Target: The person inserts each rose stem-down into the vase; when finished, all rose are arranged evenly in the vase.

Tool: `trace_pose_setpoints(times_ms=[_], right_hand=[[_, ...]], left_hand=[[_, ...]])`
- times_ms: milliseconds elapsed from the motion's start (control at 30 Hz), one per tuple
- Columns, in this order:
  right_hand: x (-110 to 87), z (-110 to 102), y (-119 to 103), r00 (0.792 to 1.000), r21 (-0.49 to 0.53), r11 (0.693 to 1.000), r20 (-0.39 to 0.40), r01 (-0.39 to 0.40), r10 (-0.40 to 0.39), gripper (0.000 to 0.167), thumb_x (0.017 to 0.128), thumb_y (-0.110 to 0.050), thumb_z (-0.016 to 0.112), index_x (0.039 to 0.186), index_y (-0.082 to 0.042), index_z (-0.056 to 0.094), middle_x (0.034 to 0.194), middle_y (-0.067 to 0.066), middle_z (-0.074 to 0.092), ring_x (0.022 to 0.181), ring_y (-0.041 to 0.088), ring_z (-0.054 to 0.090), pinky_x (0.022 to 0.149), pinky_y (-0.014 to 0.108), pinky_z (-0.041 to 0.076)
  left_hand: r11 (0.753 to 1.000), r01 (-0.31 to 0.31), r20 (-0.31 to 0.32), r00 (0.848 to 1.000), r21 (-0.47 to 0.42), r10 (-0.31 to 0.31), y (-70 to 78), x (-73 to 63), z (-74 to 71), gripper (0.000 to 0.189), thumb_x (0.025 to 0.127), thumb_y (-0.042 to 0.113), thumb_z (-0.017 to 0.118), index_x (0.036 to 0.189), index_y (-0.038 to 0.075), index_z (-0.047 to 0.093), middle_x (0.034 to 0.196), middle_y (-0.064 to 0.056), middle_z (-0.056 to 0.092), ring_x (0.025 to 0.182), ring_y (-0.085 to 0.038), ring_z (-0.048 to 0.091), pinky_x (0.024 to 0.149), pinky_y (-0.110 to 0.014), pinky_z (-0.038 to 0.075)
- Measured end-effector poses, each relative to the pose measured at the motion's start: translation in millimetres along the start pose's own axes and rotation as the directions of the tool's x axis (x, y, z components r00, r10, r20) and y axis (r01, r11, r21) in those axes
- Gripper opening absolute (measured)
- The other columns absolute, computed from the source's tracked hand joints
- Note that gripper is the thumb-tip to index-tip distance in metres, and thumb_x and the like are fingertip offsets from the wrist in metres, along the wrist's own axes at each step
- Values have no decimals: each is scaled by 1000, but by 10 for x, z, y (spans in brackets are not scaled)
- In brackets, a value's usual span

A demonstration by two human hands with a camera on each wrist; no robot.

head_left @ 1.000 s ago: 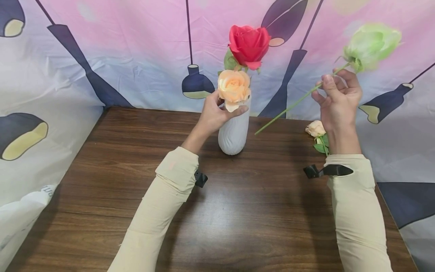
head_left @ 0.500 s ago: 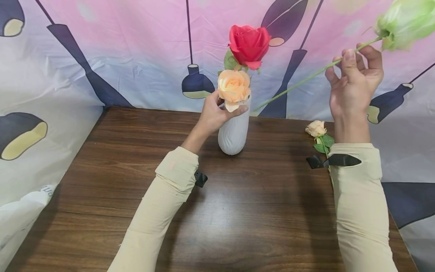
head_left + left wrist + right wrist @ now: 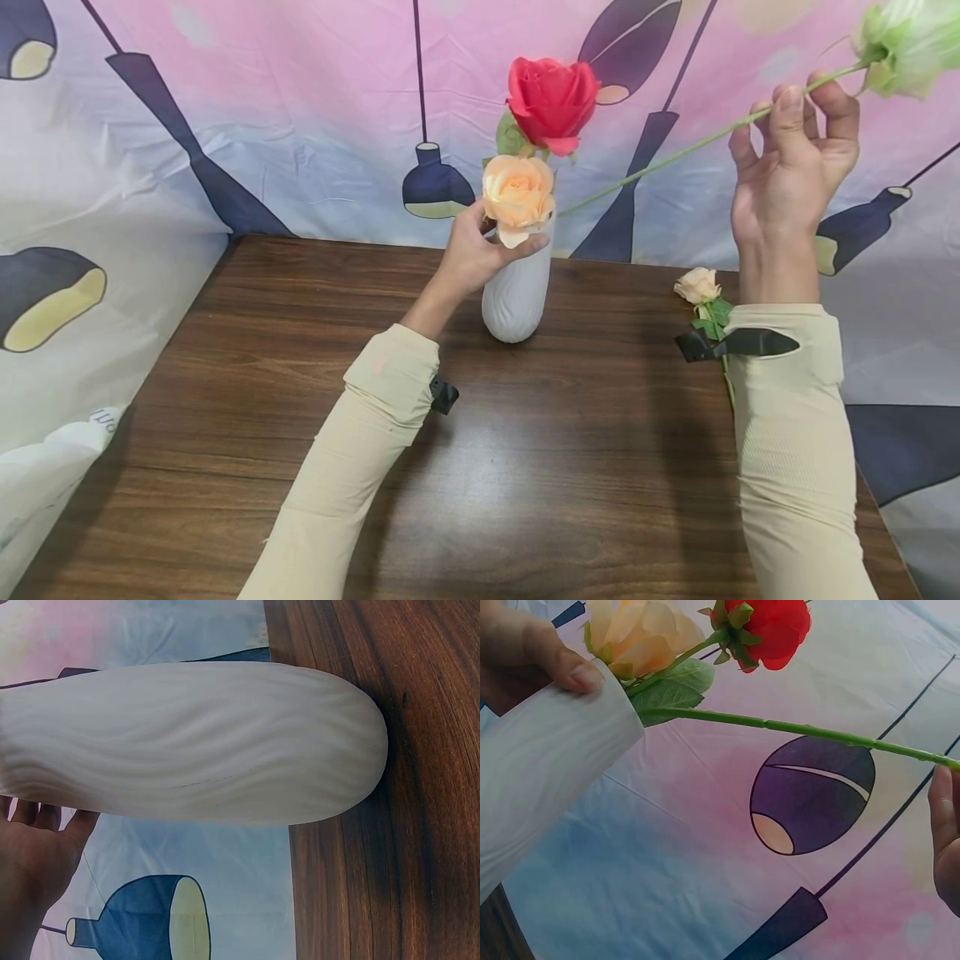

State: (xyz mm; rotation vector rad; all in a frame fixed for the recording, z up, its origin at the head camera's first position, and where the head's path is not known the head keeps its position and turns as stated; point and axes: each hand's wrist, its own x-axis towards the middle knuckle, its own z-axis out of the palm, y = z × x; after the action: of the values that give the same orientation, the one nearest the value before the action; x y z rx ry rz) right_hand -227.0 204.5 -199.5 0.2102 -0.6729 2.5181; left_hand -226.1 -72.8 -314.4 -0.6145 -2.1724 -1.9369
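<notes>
A white vase point(image 3: 516, 292) with wavy relief stands upright, holding a red rose point(image 3: 553, 104) and a peach rose point(image 3: 517, 190). My left hand point(image 3: 480, 250) grips the vase just under its mouth, thumb at the front; in the left wrist view the fingers point(image 3: 45, 825) lie along its side. Up at the right, my right hand point(image 3: 795, 167) pinches the stem of a pale green rose point(image 3: 907, 50), whose bloom is partly cut off by the frame. In the right wrist view the slanting stem point(image 3: 817, 733) has its lower end right at the vase mouth, beside a leaf.
Another rose, pale peach with green leaves point(image 3: 697, 287), lies on the brown wooden table point(image 3: 585, 467) at the right, partly covered by the right sleeve and its black strap point(image 3: 757, 342). A printed cloth point(image 3: 315, 100) hangs behind the table.
My right hand has moved up and to the right with the green rose, and the stem's lower end has come to the vase mouth. The left hand keeps its hold on the vase.
</notes>
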Motion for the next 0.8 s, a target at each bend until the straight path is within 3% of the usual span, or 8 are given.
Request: trace_pose_setpoints(times_ms=[367, 800], right_hand=[[-11, 49, 29, 1000, -2, 1000, 12, -17, 17, 14, 90, 14, 63, 95, 1, 60, 79, 17, 61, 61, 28, 63, 44, 33, 54], [-92, 89, 120, 997, -84, 996, 73, -30, 36, 16, 88, 16, 66, 93, 1, 64, 78, 15, 63, 60, 27, 66, 48, 34, 58]], left_hand=[[1000, -15, 0, 1000, -15, 15, -6, 6, 8, 69, 79, 6, 82, 143, 3, 54, 140, -14, 62, 125, -23, 63, 104, -41, 54], [1000, -13, 1, 1000, -16, 13, -22, 16, 5, 67, 79, 7, 82, 140, 5, 56, 138, -13, 64, 123, -20, 64, 103, -39, 55]])
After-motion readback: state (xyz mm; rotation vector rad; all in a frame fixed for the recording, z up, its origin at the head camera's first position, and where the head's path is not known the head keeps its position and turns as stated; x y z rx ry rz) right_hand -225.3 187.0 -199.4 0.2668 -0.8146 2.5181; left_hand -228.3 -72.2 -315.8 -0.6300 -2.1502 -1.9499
